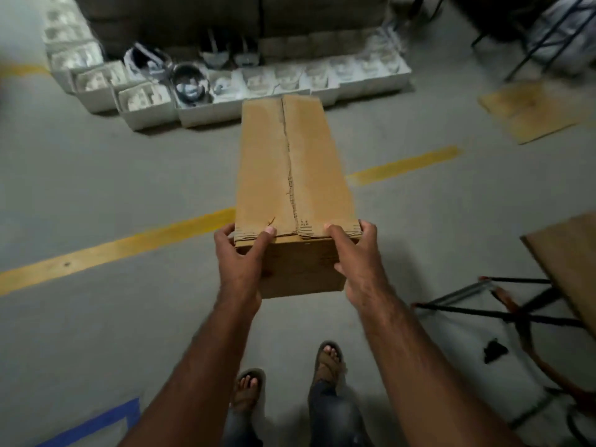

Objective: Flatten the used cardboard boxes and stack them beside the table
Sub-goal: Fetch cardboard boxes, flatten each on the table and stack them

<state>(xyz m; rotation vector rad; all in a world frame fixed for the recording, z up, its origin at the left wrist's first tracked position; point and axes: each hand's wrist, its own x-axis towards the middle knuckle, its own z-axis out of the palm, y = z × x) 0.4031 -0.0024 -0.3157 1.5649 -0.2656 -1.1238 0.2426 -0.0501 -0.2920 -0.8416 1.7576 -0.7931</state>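
I hold a long brown cardboard box (290,175) out in front of me, above the grey floor, with its closed flaps facing up and a seam running down the middle. My left hand (240,258) grips the near left corner, thumb on the top flap. My right hand (358,256) grips the near right corner, thumb on top and fingers round the side. A flat piece of cardboard (532,111) lies on the floor at the far right. The wooden table (571,259) edge shows at the right.
White trays (206,108) with packed parts line the floor ahead, before a stack of brown cartons (225,14). Yellow floor lines (116,250) cross the concrete. A dark metal frame (516,314) sits under the table. My sandalled feet (290,372) are below.
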